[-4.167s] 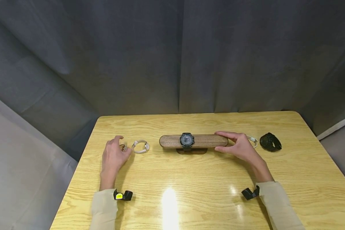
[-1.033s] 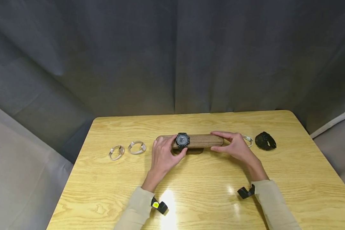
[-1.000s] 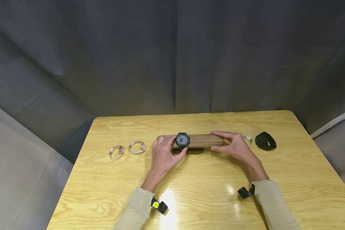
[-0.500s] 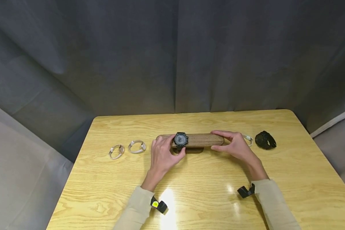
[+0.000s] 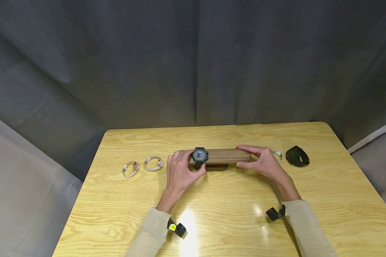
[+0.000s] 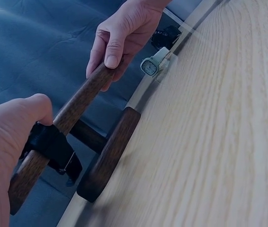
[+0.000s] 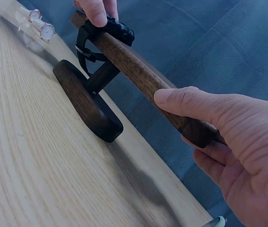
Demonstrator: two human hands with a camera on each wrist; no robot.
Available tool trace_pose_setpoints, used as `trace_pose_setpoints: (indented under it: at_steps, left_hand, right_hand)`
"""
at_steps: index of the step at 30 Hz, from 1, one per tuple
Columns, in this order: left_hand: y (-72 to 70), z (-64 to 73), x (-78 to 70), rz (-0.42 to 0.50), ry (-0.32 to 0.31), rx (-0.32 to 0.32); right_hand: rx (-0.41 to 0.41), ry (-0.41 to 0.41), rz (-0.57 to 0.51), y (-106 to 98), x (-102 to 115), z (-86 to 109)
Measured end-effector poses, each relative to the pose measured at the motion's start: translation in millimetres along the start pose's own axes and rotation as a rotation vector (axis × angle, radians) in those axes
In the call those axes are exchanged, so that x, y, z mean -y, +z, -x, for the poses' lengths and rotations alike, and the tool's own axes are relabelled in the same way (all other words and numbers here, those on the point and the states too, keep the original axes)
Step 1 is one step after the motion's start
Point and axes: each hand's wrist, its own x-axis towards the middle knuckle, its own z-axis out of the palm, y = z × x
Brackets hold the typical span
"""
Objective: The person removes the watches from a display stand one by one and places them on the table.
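A dark wooden T-shaped watch stand (image 5: 229, 156) stands near the middle of the table, its bar running left to right above a base (image 6: 110, 156). Around the bar's left part hangs a black digital watch (image 5: 200, 155), strap looped beneath (image 7: 83, 49). My left hand (image 5: 180, 173) pinches this watch between thumb and fingers. At the bar's right end, my right hand (image 5: 265, 163) grips the wood, thumb in front and fingers behind (image 7: 247, 137). The bar's left tip is partly hidden by my left hand in the head view.
Two pale-strapped watches (image 5: 130, 169) (image 5: 153, 164) lie left of the stand. Behind my right hand is a white watch (image 5: 277, 155), partly covered; right of it lies another black watch (image 5: 297, 156). A grey curtain (image 5: 193, 64) hangs behind the table's far edge.
My left hand has left the pale watch at far left and taken hold of the black watch, sliding it a little left along the bar. My right hand keeps its grip.
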Motion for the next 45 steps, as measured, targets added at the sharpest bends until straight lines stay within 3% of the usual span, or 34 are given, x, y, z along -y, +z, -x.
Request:
trace_pose_setpoints:
  at_steps: [20, 32, 45]
  left_hand:
    - [-9.2, 3.4, 13.8, 0.023, -0.048, -0.019]
    - [-15.9, 7.5, 21.7, 0.028, -0.091, 0.001]
    - [-27.0, 3.0, 26.4, 0.001, -0.138, 0.040]
  right_hand:
    - [0.011, 0.006, 0.007, 2.6, -1.7, -4.4]
    - [0.010, 0.024, 0.014, -0.8, -4.4, 1.5]
    - [0.005, 0.024, 0.012, -0.5, -5.4, 0.1]
